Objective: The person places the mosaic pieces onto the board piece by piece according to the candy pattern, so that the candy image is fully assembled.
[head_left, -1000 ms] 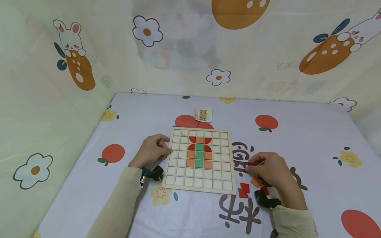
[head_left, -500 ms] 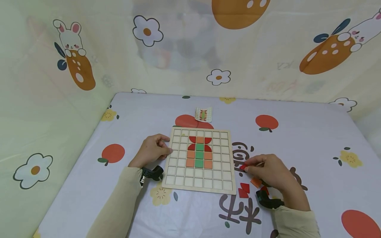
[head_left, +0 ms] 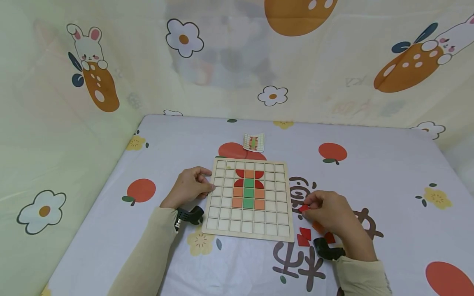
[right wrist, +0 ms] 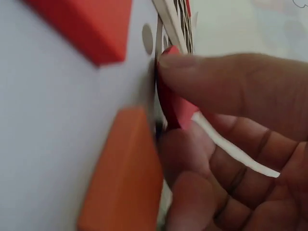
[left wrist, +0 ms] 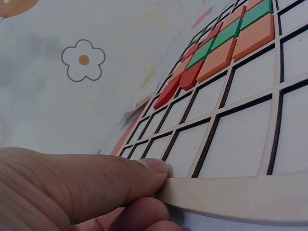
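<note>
A wooden grid board (head_left: 226,225) lies on the table, with red, orange and green tiles (head_left: 248,193) set in its middle cells. My left hand (head_left: 187,187) pinches the board's left edge, thumb on the rim (left wrist: 231,197) and fingers curled below. To the right of the board, my right hand (head_left: 331,210) pinches a red tile (head_left: 303,208) between thumb and fingers. That red tile (right wrist: 175,103) shows a curved side in the right wrist view. An orange tile (right wrist: 122,178) lies near the right fingers.
Two loose red tiles (head_left: 303,237) lie by the board's lower right corner. Another red tile (head_left: 329,237) is partly covered by the right wrist's camera (head_left: 327,250). Behind the board sits a small pattern card (head_left: 254,142). A printed cloth (head_left: 389,164) covers the table.
The red tile in my right hand has come further into view at the fingertips, and that hand has shifted slightly. My left hand stays at the board's edge.
</note>
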`<action>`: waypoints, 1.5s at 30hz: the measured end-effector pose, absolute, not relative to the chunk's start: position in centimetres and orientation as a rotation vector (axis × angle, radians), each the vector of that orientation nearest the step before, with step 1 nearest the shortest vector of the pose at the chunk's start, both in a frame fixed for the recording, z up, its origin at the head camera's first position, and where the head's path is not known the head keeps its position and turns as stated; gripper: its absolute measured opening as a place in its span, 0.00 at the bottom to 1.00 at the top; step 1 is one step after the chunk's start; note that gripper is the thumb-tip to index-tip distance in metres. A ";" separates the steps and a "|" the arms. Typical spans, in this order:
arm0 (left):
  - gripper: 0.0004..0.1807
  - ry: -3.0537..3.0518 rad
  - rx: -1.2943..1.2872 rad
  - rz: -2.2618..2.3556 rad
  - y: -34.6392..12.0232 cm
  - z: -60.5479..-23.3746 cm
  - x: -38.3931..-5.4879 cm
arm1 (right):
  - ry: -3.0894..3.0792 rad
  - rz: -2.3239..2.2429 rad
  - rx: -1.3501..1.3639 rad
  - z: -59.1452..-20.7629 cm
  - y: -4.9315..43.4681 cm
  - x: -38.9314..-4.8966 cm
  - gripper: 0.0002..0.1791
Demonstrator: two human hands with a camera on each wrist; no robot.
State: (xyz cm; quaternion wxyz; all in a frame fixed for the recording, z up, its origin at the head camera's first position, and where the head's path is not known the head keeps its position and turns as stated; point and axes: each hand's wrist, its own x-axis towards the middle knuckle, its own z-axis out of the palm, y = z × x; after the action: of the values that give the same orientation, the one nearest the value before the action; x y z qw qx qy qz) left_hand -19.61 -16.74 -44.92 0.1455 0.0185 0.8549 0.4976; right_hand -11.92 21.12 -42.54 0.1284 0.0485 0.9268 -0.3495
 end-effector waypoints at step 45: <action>0.23 2.449 0.030 1.449 -16.7 -45.2 -19.8 | 2.631 -1.145 -0.085 -41.4 9.7 -11.6 0.12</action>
State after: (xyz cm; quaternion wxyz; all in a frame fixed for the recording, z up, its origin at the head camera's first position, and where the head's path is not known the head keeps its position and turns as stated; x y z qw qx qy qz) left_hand -19.80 -16.74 -45.16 0.1474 0.0105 0.8512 0.5036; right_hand -11.56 9.69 -41.45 0.1352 -0.0294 0.9081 -0.3951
